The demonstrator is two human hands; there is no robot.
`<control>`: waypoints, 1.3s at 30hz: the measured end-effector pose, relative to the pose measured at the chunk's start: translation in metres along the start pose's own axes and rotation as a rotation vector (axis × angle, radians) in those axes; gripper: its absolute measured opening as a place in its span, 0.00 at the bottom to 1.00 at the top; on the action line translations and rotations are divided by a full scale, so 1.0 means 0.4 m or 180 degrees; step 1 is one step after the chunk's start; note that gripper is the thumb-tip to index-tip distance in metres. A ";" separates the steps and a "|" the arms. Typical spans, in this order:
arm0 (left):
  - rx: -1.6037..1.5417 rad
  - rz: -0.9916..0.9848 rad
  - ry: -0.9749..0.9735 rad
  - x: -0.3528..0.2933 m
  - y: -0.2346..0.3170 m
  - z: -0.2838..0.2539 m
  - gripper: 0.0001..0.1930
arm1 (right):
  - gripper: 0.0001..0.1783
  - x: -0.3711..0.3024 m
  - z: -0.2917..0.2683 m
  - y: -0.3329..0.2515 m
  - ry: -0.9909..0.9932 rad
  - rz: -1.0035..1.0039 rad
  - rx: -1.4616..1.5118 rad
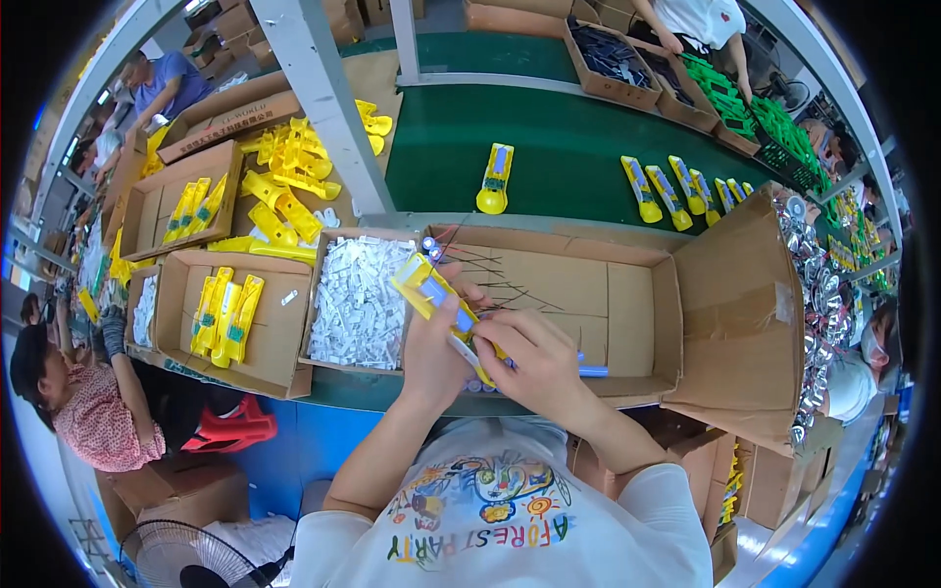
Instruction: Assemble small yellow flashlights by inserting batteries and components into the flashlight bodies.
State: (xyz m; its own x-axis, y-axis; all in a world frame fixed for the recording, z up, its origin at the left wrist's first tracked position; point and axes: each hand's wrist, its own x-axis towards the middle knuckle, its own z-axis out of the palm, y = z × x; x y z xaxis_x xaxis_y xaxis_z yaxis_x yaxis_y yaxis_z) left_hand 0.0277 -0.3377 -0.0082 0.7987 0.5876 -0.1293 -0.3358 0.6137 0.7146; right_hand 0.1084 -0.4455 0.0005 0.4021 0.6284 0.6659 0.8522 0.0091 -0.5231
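My left hand [433,355] is wrapped round a yellow flashlight housing [407,285], holding it tilted above a cardboard box. A blue battery cell [432,290] lies inside the housing's open half. The fingers of my right hand [537,361] are closed at the housing's lower end, by its inner parts; what the fingertips pinch there is hidden. Beneath my hands, the cardboard box [627,318] holds thin dark wires [524,294] and a few blue cells [593,371].
Left of my hands stand a box of small white plastic pieces [358,304] and a box with yellow housings [235,318]. Beyond, a green belt [431,147] carries filled housings [497,176]. A metal post [328,98] rises ahead. Silver reflectors [816,314] fill a carton at right. Co-workers sit around.
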 end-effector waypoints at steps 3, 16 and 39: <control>0.0011 0.0041 -0.0018 -0.008 -0.008 -0.011 0.22 | 0.09 -0.008 -0.001 -0.006 -0.0181 0.0074 -0.0175; 0.0663 0.0377 0.0579 -0.005 -0.049 -0.013 0.13 | 0.09 0.004 0.014 -0.003 -0.0191 -0.0038 -0.0193; 0.0058 0.0167 0.0105 0.019 -0.045 0.002 0.19 | 0.21 0.007 -0.050 0.002 -0.0934 0.1152 0.0421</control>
State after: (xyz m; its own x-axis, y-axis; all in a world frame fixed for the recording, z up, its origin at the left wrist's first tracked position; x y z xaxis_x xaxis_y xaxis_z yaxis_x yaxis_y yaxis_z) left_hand 0.0404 -0.3447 -0.0214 0.7633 0.6360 -0.1136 -0.3675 0.5719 0.7334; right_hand 0.1169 -0.4593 0.0126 0.5374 0.8021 0.2605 0.6175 -0.1638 -0.7693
